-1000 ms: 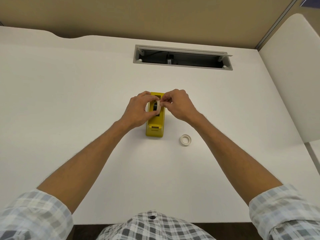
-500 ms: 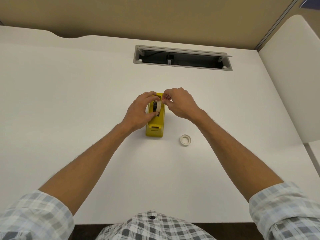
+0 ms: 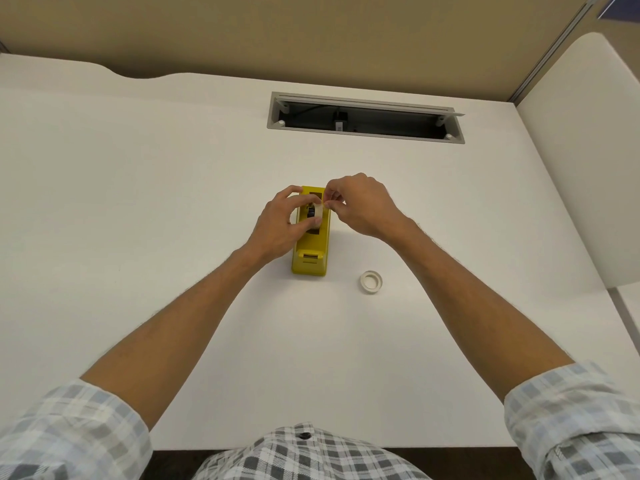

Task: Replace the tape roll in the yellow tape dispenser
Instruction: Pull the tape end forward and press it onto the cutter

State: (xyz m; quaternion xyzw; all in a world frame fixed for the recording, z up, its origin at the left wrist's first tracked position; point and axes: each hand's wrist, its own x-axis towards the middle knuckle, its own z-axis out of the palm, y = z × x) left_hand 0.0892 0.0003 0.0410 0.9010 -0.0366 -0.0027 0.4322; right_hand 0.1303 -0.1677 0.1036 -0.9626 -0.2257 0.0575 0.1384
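The yellow tape dispenser (image 3: 310, 252) stands on the white desk (image 3: 138, 202), its cutter end toward me. A white tape roll (image 3: 316, 212) on a dark hub sits over the dispenser's open slot. My left hand (image 3: 280, 223) grips that roll between thumb and fingers. My right hand (image 3: 360, 206) pinches the roll's top edge or tape end with thumb and forefinger; I cannot tell which. A second, thin white tape roll (image 3: 371, 281) lies flat on the desk to the right of the dispenser.
An open grey cable tray (image 3: 365, 117) is set into the desk behind the dispenser. A white partition panel (image 3: 585, 168) rises on the right. A beige wall runs behind the desk edge.
Both hands have shifted slightly away from me over the dispenser. My right fingers have closed tighter at the top of the roll. The dispenser and spare roll have not moved.
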